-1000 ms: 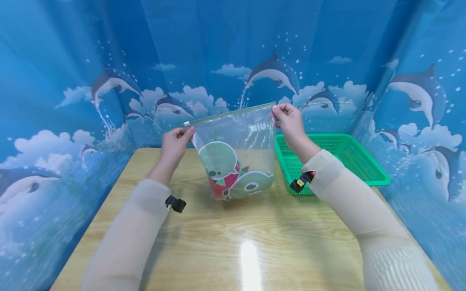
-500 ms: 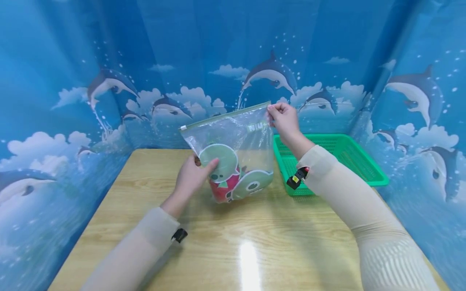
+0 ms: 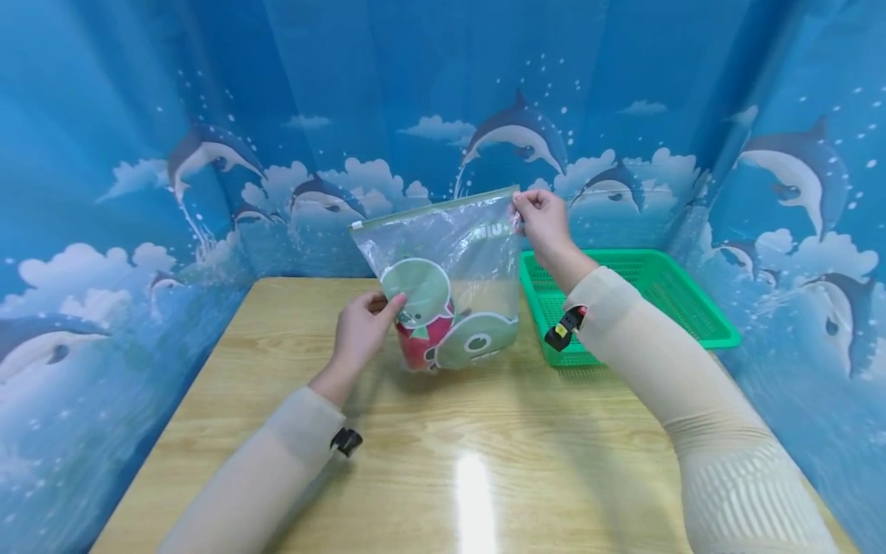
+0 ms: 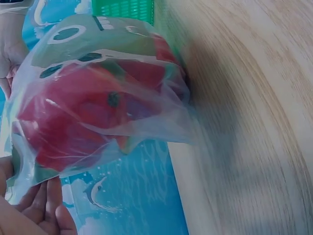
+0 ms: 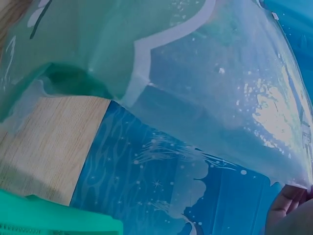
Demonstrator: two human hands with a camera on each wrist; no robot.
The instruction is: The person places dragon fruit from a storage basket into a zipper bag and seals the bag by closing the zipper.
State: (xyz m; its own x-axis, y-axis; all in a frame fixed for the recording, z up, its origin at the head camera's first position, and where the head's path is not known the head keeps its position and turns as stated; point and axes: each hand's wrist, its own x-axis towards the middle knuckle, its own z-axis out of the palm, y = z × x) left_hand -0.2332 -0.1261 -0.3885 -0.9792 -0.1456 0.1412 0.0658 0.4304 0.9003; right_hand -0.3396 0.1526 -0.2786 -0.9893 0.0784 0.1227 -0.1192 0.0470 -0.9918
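A clear zip bag [image 3: 477, 269] with green cartoon prints hangs tilted above the wooden table, its slider end lower at the left. My right hand [image 3: 547, 223] pinches its upper right corner. Lower down, my left hand [image 3: 361, 327] pinches the bag's left side edge, thumb in front and fingers behind. Red rounded contents [image 4: 83, 112] with a small dark green spot show through the plastic in the left wrist view; the print covers part of them. The white slider [image 3: 357, 225] sits at the zip's left end. In the right wrist view, the fingers [image 5: 286, 203] hold the bag's corner.
A green perforated plastic basket [image 3: 720, 338] stands at the back right of the wooden table [image 3: 415, 462], beside the bag and under my right forearm. A blue dolphin-print curtain [image 3: 388, 92] encloses the back and sides.
My left hand has let go of the bag's upper left corner and moved down to grip its left side. The right hand keeps hold of the upper right corner.
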